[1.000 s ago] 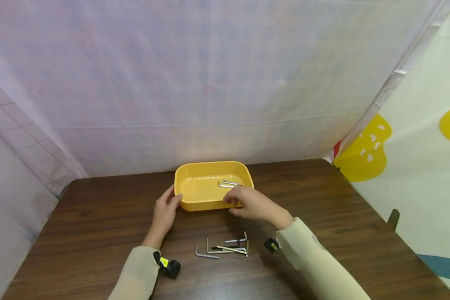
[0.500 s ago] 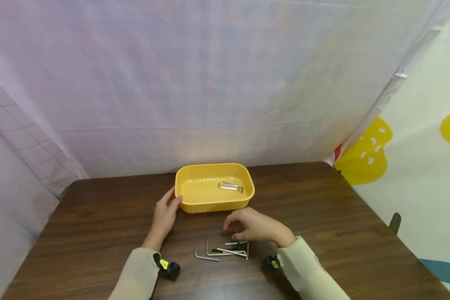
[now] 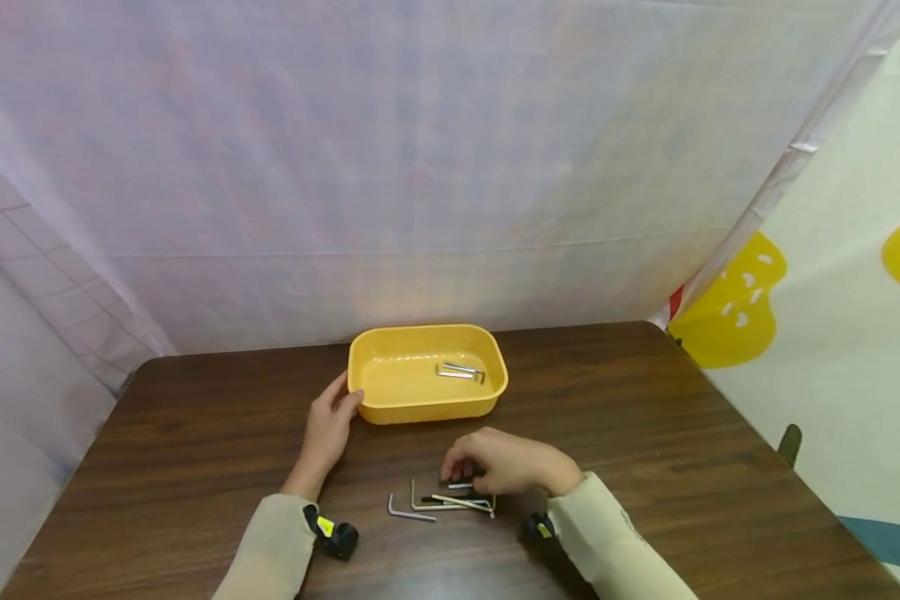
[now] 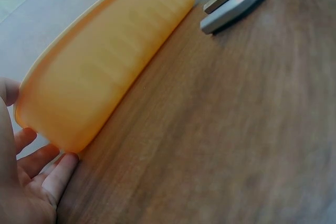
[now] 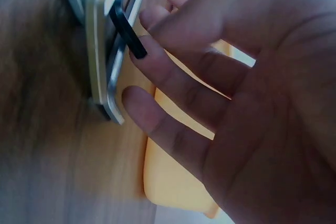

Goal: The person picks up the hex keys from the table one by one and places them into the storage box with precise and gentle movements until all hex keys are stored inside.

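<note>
At the left end of a yellow plastic basket, my left hand holds the corner, thumb over the rim and fingers along the outer wall. Several silver hex keys lie inside, towards the right. My right hand hovers low over a loose pile of hex keys on the table, fingers bent and apart from the thumb. In the right wrist view, a black hex key stands out from the pile right at my fingertips. One silver hex key lies apart on the left.
The brown wooden table ends just behind the basket, where a pale curtain hangs. A patterned cloth hangs at the right. Each wrist wears a small black camera, such as the left one.
My right hand has come back from over the basket's front right corner, down to the pile of hex keys. The left hand and basket have stayed in place.
</note>
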The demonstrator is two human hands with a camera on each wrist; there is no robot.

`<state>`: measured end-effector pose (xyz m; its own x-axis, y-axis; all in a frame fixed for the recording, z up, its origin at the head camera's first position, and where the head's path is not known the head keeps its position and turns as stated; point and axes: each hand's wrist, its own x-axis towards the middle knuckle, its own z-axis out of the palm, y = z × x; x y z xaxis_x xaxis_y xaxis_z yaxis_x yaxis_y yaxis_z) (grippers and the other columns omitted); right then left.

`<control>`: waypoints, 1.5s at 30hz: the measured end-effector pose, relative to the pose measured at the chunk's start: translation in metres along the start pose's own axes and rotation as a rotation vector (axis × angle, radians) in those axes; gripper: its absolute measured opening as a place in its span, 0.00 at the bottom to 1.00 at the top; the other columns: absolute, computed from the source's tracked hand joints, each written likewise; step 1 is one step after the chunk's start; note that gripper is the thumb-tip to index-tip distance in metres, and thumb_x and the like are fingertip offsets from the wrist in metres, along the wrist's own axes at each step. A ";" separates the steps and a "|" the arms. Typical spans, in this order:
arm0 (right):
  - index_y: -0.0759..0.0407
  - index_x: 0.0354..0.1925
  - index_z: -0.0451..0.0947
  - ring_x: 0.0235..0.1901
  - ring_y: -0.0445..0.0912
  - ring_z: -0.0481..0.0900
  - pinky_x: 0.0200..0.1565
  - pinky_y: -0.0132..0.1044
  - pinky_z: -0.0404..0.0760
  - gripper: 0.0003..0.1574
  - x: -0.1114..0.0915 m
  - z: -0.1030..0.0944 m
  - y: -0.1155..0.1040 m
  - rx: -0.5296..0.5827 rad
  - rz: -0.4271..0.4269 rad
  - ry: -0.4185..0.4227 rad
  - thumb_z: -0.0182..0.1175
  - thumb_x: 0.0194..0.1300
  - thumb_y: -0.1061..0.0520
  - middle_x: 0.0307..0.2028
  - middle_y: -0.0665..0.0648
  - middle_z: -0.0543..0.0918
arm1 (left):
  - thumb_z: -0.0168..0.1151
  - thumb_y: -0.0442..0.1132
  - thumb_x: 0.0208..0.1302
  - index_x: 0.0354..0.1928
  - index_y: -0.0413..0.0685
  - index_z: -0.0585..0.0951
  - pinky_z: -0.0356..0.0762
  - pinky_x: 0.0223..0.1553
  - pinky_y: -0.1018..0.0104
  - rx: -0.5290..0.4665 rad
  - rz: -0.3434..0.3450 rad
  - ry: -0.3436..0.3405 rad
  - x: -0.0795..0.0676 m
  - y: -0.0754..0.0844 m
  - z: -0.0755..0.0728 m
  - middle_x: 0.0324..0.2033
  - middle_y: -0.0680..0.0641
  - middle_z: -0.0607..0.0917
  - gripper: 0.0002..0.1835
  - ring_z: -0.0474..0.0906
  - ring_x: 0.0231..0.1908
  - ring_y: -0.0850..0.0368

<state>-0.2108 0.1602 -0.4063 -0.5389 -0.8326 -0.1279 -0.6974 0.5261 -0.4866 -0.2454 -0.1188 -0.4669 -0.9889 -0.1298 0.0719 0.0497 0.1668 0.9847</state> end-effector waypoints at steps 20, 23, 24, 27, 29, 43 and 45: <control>0.51 0.41 0.84 0.32 0.36 0.76 0.36 0.23 0.77 0.28 0.002 0.002 0.010 -0.158 0.074 0.086 0.63 0.45 0.76 0.33 0.47 0.81 | 0.53 0.41 0.76 0.75 0.41 0.65 0.78 0.65 0.53 -0.007 0.020 -0.007 0.001 0.003 0.002 0.73 0.38 0.69 0.30 0.74 0.66 0.43; 0.50 0.38 0.83 0.30 0.35 0.74 0.34 0.23 0.75 0.26 0.002 0.003 0.011 -0.166 0.096 0.092 0.64 0.43 0.75 0.31 0.47 0.80 | 0.53 0.41 0.76 0.75 0.42 0.65 0.79 0.65 0.54 0.008 0.010 -0.011 0.001 0.002 0.002 0.73 0.39 0.69 0.30 0.75 0.66 0.44; 0.49 0.38 0.82 0.30 0.35 0.74 0.34 0.23 0.75 0.26 0.002 0.004 0.010 -0.164 0.105 0.094 0.64 0.43 0.74 0.31 0.46 0.80 | 0.53 0.42 0.76 0.75 0.42 0.65 0.79 0.65 0.55 0.015 0.008 -0.012 0.002 0.002 0.002 0.73 0.39 0.69 0.30 0.75 0.66 0.44; 0.50 0.37 0.82 0.28 0.35 0.73 0.32 0.24 0.74 0.25 0.002 0.004 0.009 -0.157 0.117 0.102 0.64 0.42 0.74 0.29 0.47 0.80 | 0.53 0.42 0.76 0.75 0.42 0.65 0.80 0.65 0.55 0.026 0.009 -0.013 0.003 0.002 0.001 0.73 0.39 0.70 0.30 0.76 0.65 0.45; 0.50 0.36 0.81 0.28 0.35 0.73 0.32 0.24 0.73 0.25 0.002 0.005 0.009 -0.153 0.123 0.108 0.63 0.42 0.74 0.29 0.47 0.80 | 0.53 0.42 0.76 0.75 0.42 0.65 0.79 0.65 0.54 0.032 0.009 -0.015 0.003 0.001 0.001 0.73 0.39 0.70 0.30 0.76 0.65 0.44; 0.49 0.36 0.82 0.26 0.34 0.72 0.31 0.26 0.74 0.24 0.003 0.005 0.006 -0.093 0.186 0.111 0.64 0.43 0.74 0.27 0.46 0.81 | 0.51 0.44 0.76 0.76 0.43 0.63 0.78 0.66 0.53 0.057 -0.007 -0.031 0.000 0.002 -0.003 0.74 0.40 0.68 0.30 0.75 0.66 0.46; 0.50 0.36 0.82 0.26 0.34 0.72 0.31 0.26 0.74 0.24 0.004 0.005 0.005 -0.097 0.189 0.114 0.64 0.43 0.74 0.27 0.46 0.81 | 0.51 0.44 0.77 0.77 0.44 0.63 0.77 0.67 0.52 0.060 -0.010 -0.032 -0.001 0.003 -0.003 0.74 0.40 0.68 0.30 0.74 0.66 0.45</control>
<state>-0.2136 0.1587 -0.4131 -0.7106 -0.6954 -0.1075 -0.6181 0.6898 -0.3769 -0.2443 -0.1215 -0.4634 -0.9933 -0.1010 0.0565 0.0327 0.2237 0.9741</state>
